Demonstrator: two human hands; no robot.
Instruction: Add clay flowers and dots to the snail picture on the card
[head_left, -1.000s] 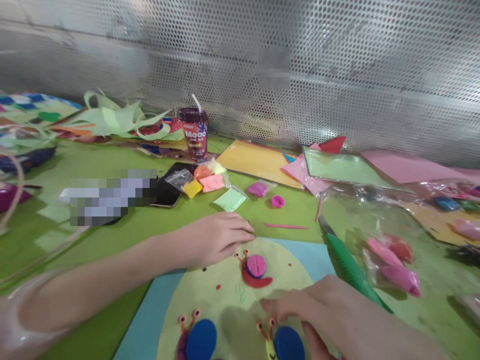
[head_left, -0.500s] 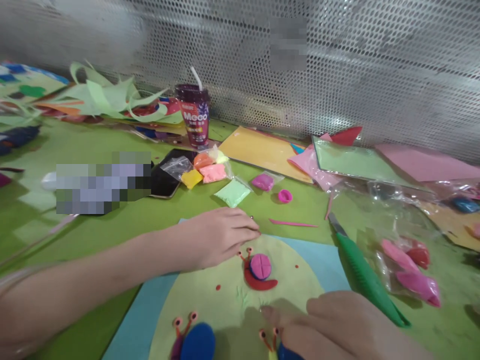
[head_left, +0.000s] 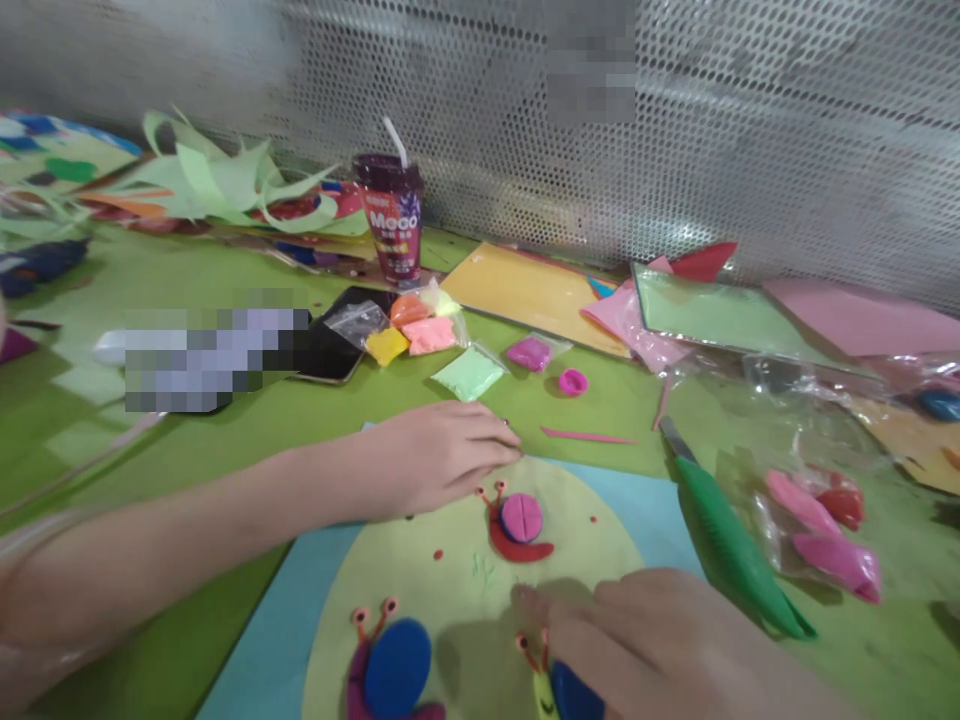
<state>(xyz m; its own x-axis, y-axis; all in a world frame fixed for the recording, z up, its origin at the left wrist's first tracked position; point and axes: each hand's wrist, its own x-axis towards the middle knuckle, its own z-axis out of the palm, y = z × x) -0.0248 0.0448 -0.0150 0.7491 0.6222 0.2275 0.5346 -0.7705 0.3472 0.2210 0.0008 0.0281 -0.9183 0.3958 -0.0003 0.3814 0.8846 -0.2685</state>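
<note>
My left hand (head_left: pixel 446 458) lies flat on the far edge of a blue sheet with a pale yellow-green shape (head_left: pixel 390 560) on it, its fingers stretched out and holding nothing. Just in front of those fingers is a red clay snail (head_left: pixel 521 550) with a pink shell. My right hand (head_left: pixel 637 635) is low over the sheet, fingers curled together, a fingertip touching the paper by thin green clay strands (head_left: pixel 484 570); whatever it pinches is hidden. Partly under this hand sits a yellow snail with a dark blue shell (head_left: pixel 574 692). A purple snail with a blue shell (head_left: pixel 397 668) is to its left.
A green-handled knife (head_left: pixel 731 545) and bagged pink and red clay (head_left: pixel 825 530) lie at right. Beyond the sheet are a pink stick (head_left: pixel 589 436), a pink ring-shaped piece (head_left: pixel 572 382), clay packets (head_left: pixel 469 373), a phone (head_left: pixel 334 345) and a drink cup (head_left: pixel 391 225).
The view has shifted slightly, showing more of the near snails. My right fingertip has moved slightly left and covers the spot where small green strands showed. My left hand stays on the sheet.
</note>
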